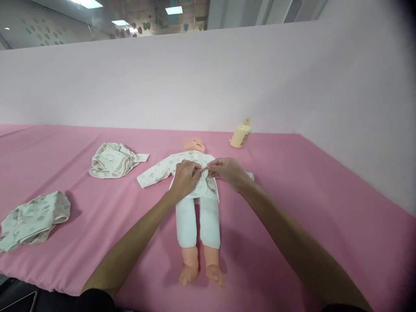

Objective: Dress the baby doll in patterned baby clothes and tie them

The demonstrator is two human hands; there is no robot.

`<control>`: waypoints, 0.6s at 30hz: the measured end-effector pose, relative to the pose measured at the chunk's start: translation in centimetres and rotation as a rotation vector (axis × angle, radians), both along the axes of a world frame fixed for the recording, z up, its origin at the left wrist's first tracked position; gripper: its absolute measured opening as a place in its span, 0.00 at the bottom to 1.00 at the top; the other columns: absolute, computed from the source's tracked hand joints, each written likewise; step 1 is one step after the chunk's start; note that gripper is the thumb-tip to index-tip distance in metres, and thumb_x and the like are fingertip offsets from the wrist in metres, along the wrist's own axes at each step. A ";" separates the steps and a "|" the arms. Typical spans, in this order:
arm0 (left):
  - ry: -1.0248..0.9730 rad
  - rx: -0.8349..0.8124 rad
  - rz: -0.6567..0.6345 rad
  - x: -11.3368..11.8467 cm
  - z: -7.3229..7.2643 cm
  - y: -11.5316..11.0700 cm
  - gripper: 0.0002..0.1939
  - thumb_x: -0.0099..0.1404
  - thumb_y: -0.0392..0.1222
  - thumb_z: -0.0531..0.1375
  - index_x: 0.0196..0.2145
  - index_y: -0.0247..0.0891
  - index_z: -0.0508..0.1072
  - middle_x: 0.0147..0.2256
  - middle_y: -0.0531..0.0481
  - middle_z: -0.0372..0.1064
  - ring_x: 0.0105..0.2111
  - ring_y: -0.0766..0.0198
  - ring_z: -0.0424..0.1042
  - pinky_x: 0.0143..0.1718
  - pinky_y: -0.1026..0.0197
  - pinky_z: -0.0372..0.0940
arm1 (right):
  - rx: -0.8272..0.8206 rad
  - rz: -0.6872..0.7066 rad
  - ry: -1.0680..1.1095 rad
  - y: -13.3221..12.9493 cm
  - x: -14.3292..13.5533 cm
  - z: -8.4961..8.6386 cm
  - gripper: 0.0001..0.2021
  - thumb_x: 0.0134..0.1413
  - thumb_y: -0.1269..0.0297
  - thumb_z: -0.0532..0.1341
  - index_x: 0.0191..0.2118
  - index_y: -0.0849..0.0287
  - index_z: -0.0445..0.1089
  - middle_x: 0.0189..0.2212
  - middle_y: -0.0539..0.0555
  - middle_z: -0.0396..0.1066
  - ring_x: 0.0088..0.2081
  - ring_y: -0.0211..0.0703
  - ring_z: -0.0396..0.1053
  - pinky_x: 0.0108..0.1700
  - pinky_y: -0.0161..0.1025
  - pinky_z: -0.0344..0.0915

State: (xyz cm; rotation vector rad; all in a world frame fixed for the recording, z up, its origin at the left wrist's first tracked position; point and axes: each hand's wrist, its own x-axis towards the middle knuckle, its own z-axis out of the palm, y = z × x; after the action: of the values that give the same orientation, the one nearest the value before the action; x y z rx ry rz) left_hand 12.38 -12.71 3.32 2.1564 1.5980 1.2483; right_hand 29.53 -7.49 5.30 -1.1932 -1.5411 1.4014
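A baby doll (194, 144) lies on its back with its bare feet toward me. It wears a white patterned baby shirt (159, 171) and white pants (186, 223). My left hand (187, 177) is closed in a pinch on the shirt front at the chest. Close beside it, my right hand (228, 171) pinches the same front, fingertips almost meeting the left ones. Whatever small fastening lies between the fingertips is too small to make out. The shirt's sleeves stretch out to both sides.
The doll rests on a pink sheet (269, 251). A pale yellow pump bottle (241, 133) stands tilted near the white wall (162, 86). To the left lie a crumpled white garment (115, 161) and a folded leaf-print cloth (35, 220). A dark flat object (19, 301) sits at the lower left.
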 end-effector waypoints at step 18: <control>-0.066 0.000 -0.039 -0.1 0.2 0.0 0.11 0.71 0.44 0.55 0.32 0.40 0.71 0.34 0.50 0.74 0.41 0.59 0.68 0.48 0.55 0.61 | -0.080 0.063 0.165 -0.7 -0.1 0.3 0.10 0.44 0.63 0.72 0.29 0.64 0.76 0.26 0.53 0.71 0.29 0.35 0.68 0.35 0.33 0.69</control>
State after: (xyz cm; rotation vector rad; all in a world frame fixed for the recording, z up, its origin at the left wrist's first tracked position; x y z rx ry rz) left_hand 12.28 -12.73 3.53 2.1132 1.5231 1.2938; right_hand 29.45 -8.18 5.60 -1.0554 -1.4299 1.5750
